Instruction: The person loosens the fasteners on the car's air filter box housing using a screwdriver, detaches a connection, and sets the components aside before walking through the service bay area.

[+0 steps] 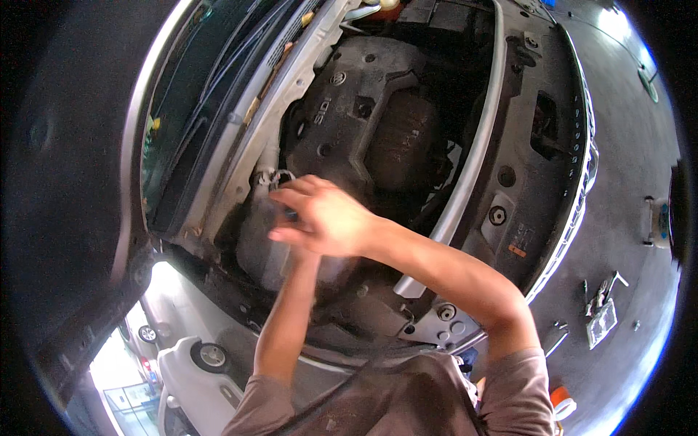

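Note:
My right hand (327,218) reaches across the engine bay, blurred, with thumb and fingers curled around a gap. A small dark bluish patch (292,216) shows between them; whether it is gripped I cannot tell. Beneath that hand, my left hand is almost wholly hidden, and only its wrist and forearm (292,310) show. Both hands are over a greyish tank-like part (264,245) at the rear corner of the bay. Just beyond my right fingertips is a pale hose end with a clamp (267,177). A dusty plastic engine cover (338,125) with a Buick badge lies farther away.
A grey metal bar (480,131) runs across the bay near the front panel (507,147). The raised hood (60,163) looms at left beside the windshield (174,109). Tools (600,294) and a clear bag (602,325) lie on the floor; a white car (191,376) stands at lower left.

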A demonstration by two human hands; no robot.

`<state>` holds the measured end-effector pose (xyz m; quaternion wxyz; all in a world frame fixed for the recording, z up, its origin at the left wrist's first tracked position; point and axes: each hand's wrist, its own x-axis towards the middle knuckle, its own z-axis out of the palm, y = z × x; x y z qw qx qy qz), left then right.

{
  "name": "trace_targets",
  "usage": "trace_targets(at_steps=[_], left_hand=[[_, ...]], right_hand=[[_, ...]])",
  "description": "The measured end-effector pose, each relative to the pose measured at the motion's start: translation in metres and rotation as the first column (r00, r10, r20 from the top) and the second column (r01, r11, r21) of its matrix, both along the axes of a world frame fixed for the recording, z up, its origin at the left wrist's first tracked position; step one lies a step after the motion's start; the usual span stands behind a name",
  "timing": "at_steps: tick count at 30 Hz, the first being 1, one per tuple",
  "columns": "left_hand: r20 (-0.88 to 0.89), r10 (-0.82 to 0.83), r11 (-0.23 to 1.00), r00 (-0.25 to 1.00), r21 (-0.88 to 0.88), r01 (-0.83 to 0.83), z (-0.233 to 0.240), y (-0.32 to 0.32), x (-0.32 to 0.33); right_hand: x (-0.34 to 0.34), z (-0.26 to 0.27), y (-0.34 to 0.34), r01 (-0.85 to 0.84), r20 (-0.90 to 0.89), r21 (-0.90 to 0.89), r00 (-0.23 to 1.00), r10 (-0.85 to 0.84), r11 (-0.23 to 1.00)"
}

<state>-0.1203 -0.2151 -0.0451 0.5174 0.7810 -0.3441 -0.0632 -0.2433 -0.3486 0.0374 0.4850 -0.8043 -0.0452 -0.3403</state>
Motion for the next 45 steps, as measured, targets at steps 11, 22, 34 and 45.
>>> trace_targets(at_steps=[11, 22, 34, 45], left_hand=[[-0.321, -0.005, 0.882, 0.947, -0.447, -0.147, 0.047, -0.023, 0.059], [-0.273, 0.083, 0.898, 0.958, -0.396, -0.191, 0.037, -0.017, 0.063], [-0.31, 0.086, 0.886, 0.947, -0.412, -0.215, 0.033, -0.012, 0.067], [-0.32, 0.075, 0.871, 0.944, -0.44, -0.218, 0.036, -0.004, 0.065]], right_hand=[[-0.331, -0.147, -0.031, 0.878, -0.448, 0.208, 0.478, -0.756, 0.432], [-0.326, -0.135, -0.03, 0.881, -0.303, -0.127, 0.403, -0.863, 0.456], [-0.325, -0.132, -0.028, 0.884, -0.321, -0.127, 0.393, -0.862, 0.45], [-0.323, -0.134, -0.03, 0.888, -0.31, -0.117, 0.393, -0.866, 0.445]])
